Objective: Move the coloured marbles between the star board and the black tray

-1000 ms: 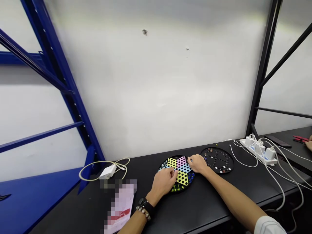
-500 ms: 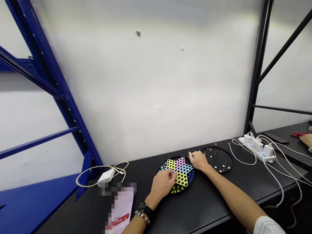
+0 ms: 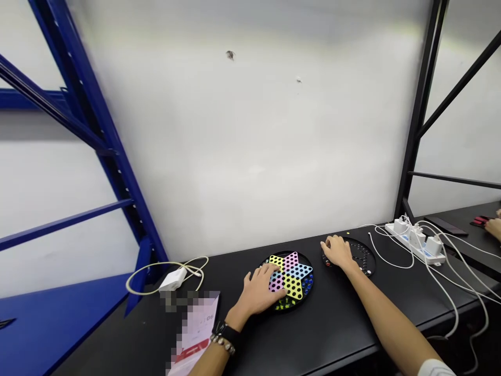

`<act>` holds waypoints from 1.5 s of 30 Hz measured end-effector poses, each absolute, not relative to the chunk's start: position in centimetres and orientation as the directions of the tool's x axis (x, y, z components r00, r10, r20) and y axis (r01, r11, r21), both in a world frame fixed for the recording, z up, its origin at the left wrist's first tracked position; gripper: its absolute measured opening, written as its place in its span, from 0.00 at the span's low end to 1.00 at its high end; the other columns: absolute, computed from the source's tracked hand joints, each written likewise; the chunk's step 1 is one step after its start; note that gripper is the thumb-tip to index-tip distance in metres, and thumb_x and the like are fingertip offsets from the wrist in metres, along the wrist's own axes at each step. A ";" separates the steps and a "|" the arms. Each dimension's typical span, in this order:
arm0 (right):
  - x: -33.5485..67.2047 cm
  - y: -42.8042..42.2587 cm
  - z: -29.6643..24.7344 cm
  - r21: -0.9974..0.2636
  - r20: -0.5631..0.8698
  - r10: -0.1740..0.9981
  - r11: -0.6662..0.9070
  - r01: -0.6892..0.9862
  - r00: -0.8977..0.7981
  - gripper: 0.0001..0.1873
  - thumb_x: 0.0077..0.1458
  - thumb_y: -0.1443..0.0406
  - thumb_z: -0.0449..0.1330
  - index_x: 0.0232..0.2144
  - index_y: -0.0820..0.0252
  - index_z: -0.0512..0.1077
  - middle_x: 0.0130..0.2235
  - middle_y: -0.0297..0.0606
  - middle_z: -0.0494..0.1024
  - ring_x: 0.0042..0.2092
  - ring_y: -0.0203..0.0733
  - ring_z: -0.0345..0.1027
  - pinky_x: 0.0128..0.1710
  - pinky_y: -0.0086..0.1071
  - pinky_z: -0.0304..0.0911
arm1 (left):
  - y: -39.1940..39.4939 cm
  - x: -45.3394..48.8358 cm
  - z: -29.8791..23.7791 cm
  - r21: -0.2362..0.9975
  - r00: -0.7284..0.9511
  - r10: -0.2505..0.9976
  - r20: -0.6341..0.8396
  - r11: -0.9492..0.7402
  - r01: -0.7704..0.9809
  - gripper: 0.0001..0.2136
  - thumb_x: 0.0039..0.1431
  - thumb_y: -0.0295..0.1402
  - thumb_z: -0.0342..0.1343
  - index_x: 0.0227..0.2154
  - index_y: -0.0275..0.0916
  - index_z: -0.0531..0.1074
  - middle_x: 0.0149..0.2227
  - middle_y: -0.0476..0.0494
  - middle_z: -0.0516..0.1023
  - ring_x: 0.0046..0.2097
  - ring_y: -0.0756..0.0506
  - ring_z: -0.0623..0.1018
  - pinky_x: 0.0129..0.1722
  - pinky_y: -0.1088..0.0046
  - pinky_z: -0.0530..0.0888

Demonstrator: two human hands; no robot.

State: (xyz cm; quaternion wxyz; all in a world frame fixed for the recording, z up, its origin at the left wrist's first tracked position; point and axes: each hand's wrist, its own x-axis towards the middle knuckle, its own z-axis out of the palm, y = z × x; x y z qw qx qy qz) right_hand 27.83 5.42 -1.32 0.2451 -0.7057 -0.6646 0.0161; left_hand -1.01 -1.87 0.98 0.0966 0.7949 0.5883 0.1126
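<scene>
A round black Chinese checkers board with a multicoloured star lies on the black table. My left hand rests on its left side, fingers spread, with no marble visible in it. A second round black board, dotted with marbles, lies to the right. My right hand sits curled over that board's left part, hiding much of it. A red marble shows beside my fingertips. Whether those fingers hold anything is hidden.
A white power strip with plugged-in chargers and white cables lies to the right. A co-worker's hand is at the right edge. A pixelated paper and a white charger lie left. A blue shelf frame stands left.
My right hand has moved rightward off the star board onto the second board. My left hand has shifted left and flattened on the star board.
</scene>
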 end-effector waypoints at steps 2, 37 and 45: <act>26.6 5.0 -1.0 -0.387 0.308 0.951 0.101 0.916 0.026 0.17 0.62 0.54 0.51 0.30 0.58 0.72 0.39 0.41 0.75 0.45 0.46 0.66 0.47 0.40 0.53 | -1.7 -1.3 1.1 0.281 0.295 0.955 0.008 -0.286 0.916 0.29 0.50 0.51 0.55 0.56 0.51 0.64 0.63 0.43 0.63 0.61 0.34 0.63 0.58 0.53 0.58; 20.8 3.5 -1.6 -0.286 0.094 0.960 0.281 0.916 -0.265 0.21 0.63 0.51 0.45 0.45 0.57 0.67 0.46 0.45 0.69 0.40 0.47 0.71 0.41 0.37 0.58 | -3.0 0.8 1.2 0.092 0.194 0.959 0.207 -0.216 0.972 0.18 0.59 0.48 0.47 0.41 0.40 0.70 0.44 0.40 0.75 0.46 0.39 0.74 0.44 0.63 0.64; 20.4 4.8 -2.1 -0.169 0.092 0.945 0.326 0.930 -0.314 0.22 0.66 0.57 0.40 0.44 0.57 0.71 0.44 0.46 0.77 0.41 0.47 0.73 0.41 0.37 0.60 | -2.7 0.5 0.7 0.077 0.193 0.956 0.223 -0.214 0.974 0.18 0.60 0.48 0.46 0.41 0.40 0.69 0.43 0.40 0.76 0.46 0.39 0.74 0.43 0.64 0.64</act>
